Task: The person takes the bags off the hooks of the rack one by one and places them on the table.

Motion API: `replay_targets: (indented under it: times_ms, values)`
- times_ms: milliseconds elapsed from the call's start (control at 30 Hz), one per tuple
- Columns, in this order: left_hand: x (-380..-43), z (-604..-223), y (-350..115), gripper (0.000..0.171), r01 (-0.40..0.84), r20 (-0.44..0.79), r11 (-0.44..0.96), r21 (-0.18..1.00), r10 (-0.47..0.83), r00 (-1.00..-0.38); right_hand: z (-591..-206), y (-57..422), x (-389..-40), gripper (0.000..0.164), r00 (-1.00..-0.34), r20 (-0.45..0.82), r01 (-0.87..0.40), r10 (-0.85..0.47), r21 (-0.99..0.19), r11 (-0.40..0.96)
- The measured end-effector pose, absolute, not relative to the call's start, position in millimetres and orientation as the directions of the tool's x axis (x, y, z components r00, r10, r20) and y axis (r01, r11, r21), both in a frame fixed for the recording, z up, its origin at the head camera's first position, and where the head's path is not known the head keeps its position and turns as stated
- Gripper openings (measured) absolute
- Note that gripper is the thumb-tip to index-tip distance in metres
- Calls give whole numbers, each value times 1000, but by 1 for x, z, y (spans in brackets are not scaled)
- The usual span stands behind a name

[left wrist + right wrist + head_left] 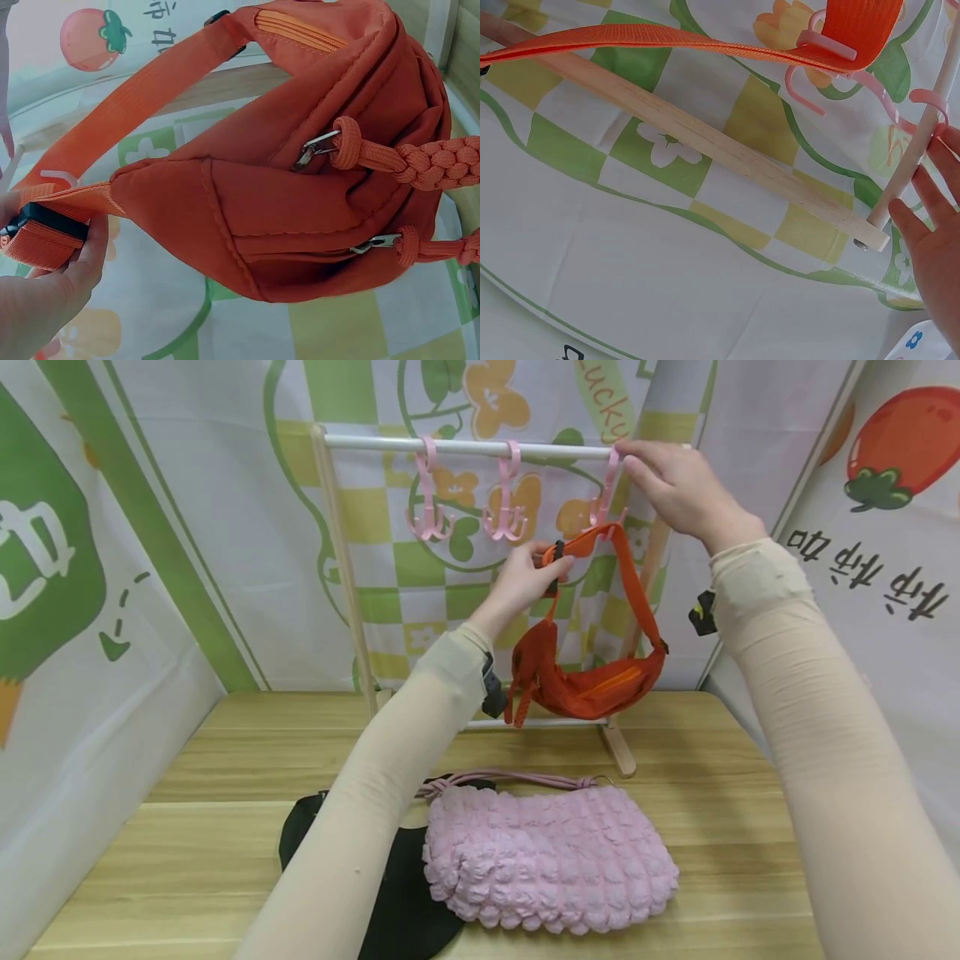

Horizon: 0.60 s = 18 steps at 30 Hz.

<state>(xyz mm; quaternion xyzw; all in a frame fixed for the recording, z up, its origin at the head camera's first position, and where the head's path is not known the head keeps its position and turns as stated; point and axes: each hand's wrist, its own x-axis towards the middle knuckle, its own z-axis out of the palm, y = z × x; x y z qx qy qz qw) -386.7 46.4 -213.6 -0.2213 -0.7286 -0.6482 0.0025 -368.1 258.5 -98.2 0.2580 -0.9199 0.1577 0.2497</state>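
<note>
An orange waist bag (pixel 611 692) hangs by its strap (pixel 633 581) from the right-hand pink hook (pixel 609 493) on the rack. My left hand (pixel 521 578) pinches the strap near its black buckle (pixel 52 223), left of that hook. In the left wrist view, the bag's braided zipper pulls (pixel 442 161) stick out to the right. My right hand (pixel 678 489) is up at the right end of the white rail (pixel 570 449), its extended fingers (pixel 934 191) touching the rail beside the hook's top.
Two more pink hooks (pixel 429 497) hang along the rail of the wood-legged rack (pixel 347 577). On the wooden table (pixel 202 777), a pink bubbly handbag (pixel 547 856) partly covers a black bag (pixel 412 893). Patterned cloth hangs behind.
</note>
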Motion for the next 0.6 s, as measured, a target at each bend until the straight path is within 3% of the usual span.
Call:
replay_targets:
  times_ms: [600]
  values:
    - [-376,-202,60,30,303,315,-87,949,235,-920,-98,259,-367,47,-753,529,-549,-391,-178,817]
